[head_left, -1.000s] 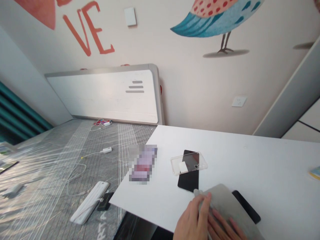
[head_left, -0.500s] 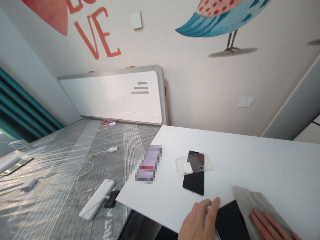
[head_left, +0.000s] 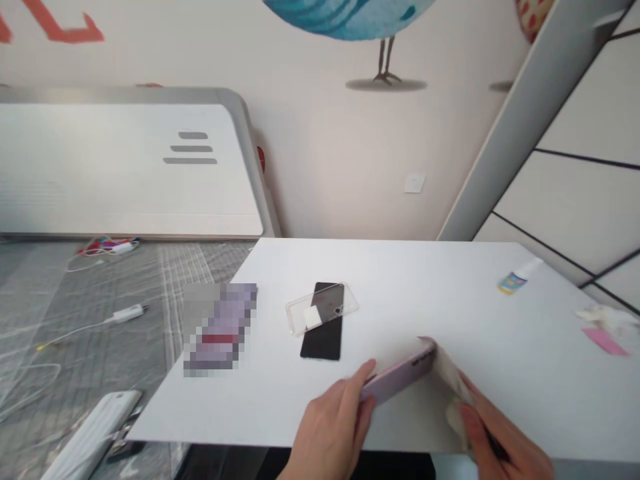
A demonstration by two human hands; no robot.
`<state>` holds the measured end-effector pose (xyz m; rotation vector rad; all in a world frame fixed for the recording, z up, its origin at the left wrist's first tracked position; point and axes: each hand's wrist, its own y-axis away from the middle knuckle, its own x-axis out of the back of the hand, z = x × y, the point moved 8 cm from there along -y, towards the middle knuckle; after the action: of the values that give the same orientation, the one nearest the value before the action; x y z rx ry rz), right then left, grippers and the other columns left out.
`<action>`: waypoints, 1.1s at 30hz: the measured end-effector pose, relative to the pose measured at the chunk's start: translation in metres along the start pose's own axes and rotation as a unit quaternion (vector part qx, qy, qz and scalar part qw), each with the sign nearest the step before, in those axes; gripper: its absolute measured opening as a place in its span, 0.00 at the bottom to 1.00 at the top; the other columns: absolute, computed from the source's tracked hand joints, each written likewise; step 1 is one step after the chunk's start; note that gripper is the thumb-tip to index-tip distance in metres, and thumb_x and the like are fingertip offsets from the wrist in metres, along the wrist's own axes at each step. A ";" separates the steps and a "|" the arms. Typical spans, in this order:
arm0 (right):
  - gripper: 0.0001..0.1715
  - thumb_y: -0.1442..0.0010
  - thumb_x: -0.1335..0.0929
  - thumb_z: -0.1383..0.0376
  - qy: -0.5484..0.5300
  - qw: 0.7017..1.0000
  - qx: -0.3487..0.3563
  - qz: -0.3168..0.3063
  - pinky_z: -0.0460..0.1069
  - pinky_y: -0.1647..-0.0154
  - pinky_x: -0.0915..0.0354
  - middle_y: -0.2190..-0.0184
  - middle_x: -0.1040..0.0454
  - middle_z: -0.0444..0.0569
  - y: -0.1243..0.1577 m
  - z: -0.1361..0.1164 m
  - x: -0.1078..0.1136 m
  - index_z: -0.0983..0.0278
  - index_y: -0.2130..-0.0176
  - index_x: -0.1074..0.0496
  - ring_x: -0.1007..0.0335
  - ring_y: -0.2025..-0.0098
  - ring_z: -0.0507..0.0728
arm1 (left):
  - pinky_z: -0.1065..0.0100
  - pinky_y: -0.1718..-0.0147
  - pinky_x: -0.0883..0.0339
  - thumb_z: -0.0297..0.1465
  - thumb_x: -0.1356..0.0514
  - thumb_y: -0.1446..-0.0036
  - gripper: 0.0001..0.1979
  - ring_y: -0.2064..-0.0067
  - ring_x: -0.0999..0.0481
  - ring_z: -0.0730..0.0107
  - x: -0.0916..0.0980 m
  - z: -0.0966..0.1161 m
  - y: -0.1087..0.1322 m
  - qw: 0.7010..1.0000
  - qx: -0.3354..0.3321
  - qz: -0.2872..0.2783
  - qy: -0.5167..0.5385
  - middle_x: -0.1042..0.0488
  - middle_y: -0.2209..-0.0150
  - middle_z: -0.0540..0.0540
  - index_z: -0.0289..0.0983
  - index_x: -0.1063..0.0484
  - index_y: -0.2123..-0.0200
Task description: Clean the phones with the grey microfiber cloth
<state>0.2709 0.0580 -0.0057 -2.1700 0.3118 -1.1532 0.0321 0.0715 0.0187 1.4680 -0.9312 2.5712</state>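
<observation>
My left hand (head_left: 330, 423) is closed around one end of a lilac phone (head_left: 400, 381), thumb on one side and fingers on the other. The phone is tilted up over the front of the white table (head_left: 430, 267), with camera lenses showing near its far end. A grey cloth (head_left: 450, 373) touches that end, and my right hand (head_left: 505, 437) grips the cloth. Something dark shows between the right fingers; I cannot make it out. Behind my hands lies a black phone (head_left: 323, 340), with a clear phone case (head_left: 295, 319) resting across it.
A pixelated purple rectangle (head_left: 227, 327) lies near the table's left edge. At the right are a small bottle (head_left: 515, 281), a pink slip (head_left: 605, 341) and crumpled white tissue (head_left: 613, 319). Left of the table, a plastic-covered bed (head_left: 150, 353) holds a cable (head_left: 75, 337) and a white device (head_left: 95, 433).
The phone has come up off its flat position and tilted, so its lilac side shows instead of its black face. My right hand now pinches the cloth against its end. The view has swung right.
</observation>
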 end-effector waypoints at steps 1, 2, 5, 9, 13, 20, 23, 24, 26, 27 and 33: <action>0.33 0.27 0.35 0.67 -0.029 0.999 0.012 -0.014 0.54 0.45 0.22 0.38 0.25 0.46 -0.011 -0.013 -0.007 0.52 0.27 0.40 0.21 0.43 0.63 | 0.68 0.62 0.19 0.34 0.56 0.22 0.18 0.60 0.15 0.66 -0.002 -0.002 -0.001 1.000 0.010 0.001 0.001 0.17 0.55 0.44 0.40 0.44 0.33; 0.31 0.26 0.36 0.67 -0.045 0.998 0.021 -0.030 0.54 0.42 0.23 0.35 0.27 0.46 -0.020 -0.024 -0.015 0.53 0.28 0.39 0.23 0.40 0.63 | 0.67 0.61 0.19 0.33 0.56 0.22 0.18 0.59 0.15 0.65 -0.005 -0.005 -0.002 1.000 0.020 -0.003 -0.003 0.18 0.54 0.43 0.40 0.43 0.34; 0.29 0.25 0.37 0.65 -0.019 0.996 0.060 -0.065 0.59 0.38 0.27 0.32 0.32 0.47 -0.033 -0.047 -0.038 0.56 0.28 0.38 0.30 0.33 0.63 | 0.61 0.56 0.19 0.33 0.54 0.24 0.20 0.52 0.16 0.59 -0.011 -0.009 -0.001 0.998 0.038 -0.020 -0.045 0.20 0.49 0.38 0.38 0.44 0.32; 0.34 0.26 0.34 0.59 0.045 0.980 0.146 -0.130 0.60 0.36 0.28 0.30 0.35 0.47 -0.026 -0.064 -0.054 0.61 0.27 0.42 0.35 0.30 0.66 | 0.52 0.49 0.21 0.40 0.46 0.27 0.26 0.45 0.19 0.49 -0.018 -0.007 0.001 0.994 0.021 -0.063 -0.087 0.23 0.44 0.33 0.34 0.43 0.33; 0.37 0.27 0.34 0.53 0.046 0.945 0.238 -0.221 0.58 0.35 0.29 0.29 0.37 0.46 -0.019 -0.069 -0.055 0.61 0.26 0.44 0.35 0.30 0.64 | 0.50 0.48 0.22 0.42 0.35 0.36 0.33 0.45 0.20 0.45 -0.019 -0.005 0.000 0.993 0.025 -0.079 -0.084 0.24 0.44 0.31 0.33 0.40 0.35; 0.44 0.29 0.36 0.42 0.047 0.944 0.209 -0.250 0.64 0.32 0.34 0.28 0.38 0.48 -0.024 -0.064 -0.057 0.59 0.25 0.46 0.42 0.27 0.68 | 0.49 0.44 0.24 0.30 0.30 0.45 0.42 0.40 0.24 0.46 -0.029 -0.013 0.004 0.992 0.061 -0.105 -0.042 0.30 0.39 0.31 0.35 0.44 0.31; 0.44 0.29 0.36 0.41 0.042 0.943 0.196 -0.267 0.62 0.33 0.33 0.28 0.38 0.48 -0.024 -0.062 -0.064 0.57 0.25 0.47 0.37 0.29 0.66 | 0.48 0.43 0.25 0.31 0.28 0.45 0.41 0.37 0.27 0.44 -0.030 -0.016 0.005 0.992 0.066 -0.103 -0.033 0.34 0.36 0.30 0.35 0.43 0.32; 0.43 0.28 0.36 0.43 0.070 0.953 0.152 -0.253 0.64 0.33 0.34 0.28 0.39 0.51 -0.029 -0.054 -0.063 0.58 0.25 0.49 0.38 0.29 0.67 | 0.48 0.42 0.25 0.33 0.28 0.44 0.41 0.37 0.27 0.44 -0.031 -0.017 0.005 0.991 0.072 -0.112 -0.022 0.34 0.37 0.31 0.35 0.41 0.33; 0.44 0.27 0.36 0.46 0.111 0.963 0.088 -0.228 0.68 0.32 0.36 0.27 0.42 0.55 -0.036 -0.041 -0.060 0.61 0.24 0.52 0.41 0.28 0.70 | 0.47 0.43 0.25 0.35 0.27 0.44 0.39 0.40 0.25 0.46 -0.032 -0.017 0.003 0.987 0.091 -0.135 0.000 0.32 0.40 0.33 0.36 0.39 0.34; 0.46 0.28 0.36 0.44 0.105 0.963 0.092 -0.231 0.68 0.32 0.37 0.26 0.43 0.54 -0.036 -0.043 -0.060 0.61 0.24 0.53 0.43 0.27 0.71 | 0.48 0.43 0.25 0.33 0.27 0.45 0.38 0.42 0.24 0.48 -0.032 -0.017 0.002 0.984 0.100 -0.144 0.008 0.31 0.41 0.35 0.37 0.38 0.35; 0.48 0.30 0.36 0.40 0.031 0.945 0.164 -0.282 0.63 0.30 0.38 0.28 0.39 0.51 -0.032 -0.063 -0.064 0.59 0.24 0.51 0.38 0.29 0.65 | 0.51 0.45 0.24 0.29 0.26 0.46 0.39 0.44 0.22 0.51 -0.033 -0.020 -0.001 0.978 0.132 -0.161 0.022 0.29 0.44 0.37 0.37 0.37 0.34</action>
<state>0.1800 0.0861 -0.0020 -1.9718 -0.4821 -1.4571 0.0353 0.0910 -0.0142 1.4672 -0.3192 2.5385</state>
